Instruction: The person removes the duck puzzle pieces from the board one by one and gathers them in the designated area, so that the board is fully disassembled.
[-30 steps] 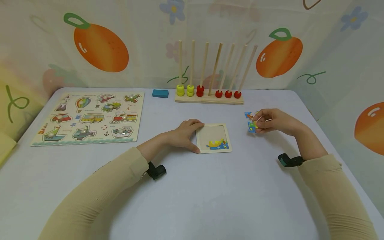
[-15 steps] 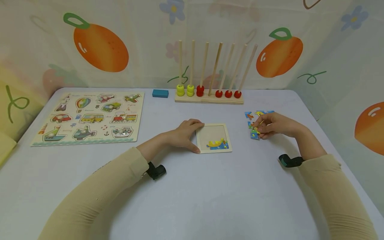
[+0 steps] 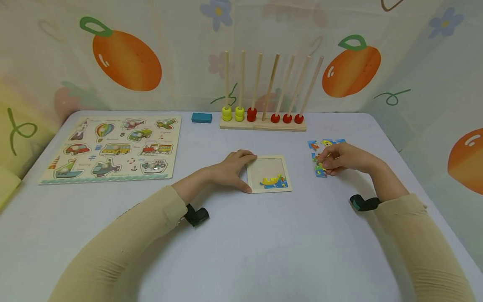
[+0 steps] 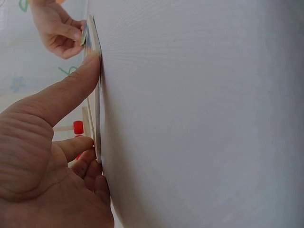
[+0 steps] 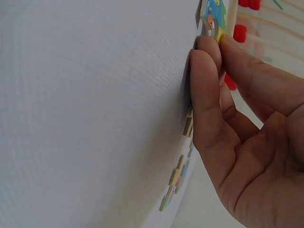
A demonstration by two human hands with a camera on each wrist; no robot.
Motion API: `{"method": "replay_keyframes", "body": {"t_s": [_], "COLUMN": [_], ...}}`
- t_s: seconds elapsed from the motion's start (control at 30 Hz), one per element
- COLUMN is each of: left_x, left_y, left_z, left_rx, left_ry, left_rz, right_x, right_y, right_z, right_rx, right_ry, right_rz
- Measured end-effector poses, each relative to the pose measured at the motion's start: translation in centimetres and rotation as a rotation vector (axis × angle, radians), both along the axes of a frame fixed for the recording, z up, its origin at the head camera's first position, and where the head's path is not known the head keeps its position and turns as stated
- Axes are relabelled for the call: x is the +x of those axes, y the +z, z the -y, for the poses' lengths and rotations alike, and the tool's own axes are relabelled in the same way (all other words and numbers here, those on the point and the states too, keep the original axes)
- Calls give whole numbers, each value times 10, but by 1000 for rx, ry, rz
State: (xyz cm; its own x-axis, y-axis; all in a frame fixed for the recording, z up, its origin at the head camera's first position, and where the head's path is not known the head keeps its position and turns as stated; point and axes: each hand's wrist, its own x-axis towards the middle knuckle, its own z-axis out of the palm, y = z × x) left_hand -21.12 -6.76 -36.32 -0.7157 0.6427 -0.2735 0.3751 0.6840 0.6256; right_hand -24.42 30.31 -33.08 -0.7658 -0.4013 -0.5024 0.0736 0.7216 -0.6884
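In the head view my left hand (image 3: 234,170) holds a small square wooden puzzle tray (image 3: 260,158) by its left side, thumb at the near corner and fingers at the far one. The tray lies flat on the table, with joined blue and yellow puzzle pieces (image 3: 274,181) in its lower right part. Over to the right, my right hand (image 3: 347,157) pinches a puzzle piece (image 5: 220,34) between thumb and fingertips, its yellow edge showing in the right wrist view. Around those fingers lie several loose puzzle pieces (image 3: 312,145), some partly hidden by the hand.
At the far edge stands a wooden peg rack (image 3: 263,126) with yellow and red beads on upright rods. Left of it lies a blue block (image 3: 201,118). A large vehicle puzzle board (image 3: 113,171) covers the table's left part. A patterned curtain (image 3: 181,54) hangs behind.
My right hand has shifted slightly right and toward the near side, uncovering more loose pieces at the back. The left hand and the tray have stayed in place.
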Motion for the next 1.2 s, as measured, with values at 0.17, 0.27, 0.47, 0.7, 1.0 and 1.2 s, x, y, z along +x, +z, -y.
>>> {"method": "replay_keyframes", "body": {"t_s": [0.17,0.27,0.47,0.7,1.0,1.2], "left_x": [0,0,1,1,1,0], "left_y": [0,1,1,0,2,0], "left_z": [0,0,0,0,0,0], "left_rx": [2,1,2,6,2,3], "left_ry": [-4,-6,-7,-6,-5,-7], "left_rz": [-3,-5,-3,1,2,-3], "right_x": [0,-1,-2,0,1,3], "right_y": [-1,-2,-2,2,11,20], "right_z": [1,1,-1,-2,0,10], "right_rx": [11,1,-3,-14,-6,-48], "right_ry": [-2,0,1,-2,-17,-49], "right_rz": [-5,-9,-22,-64,-142,-202]}}
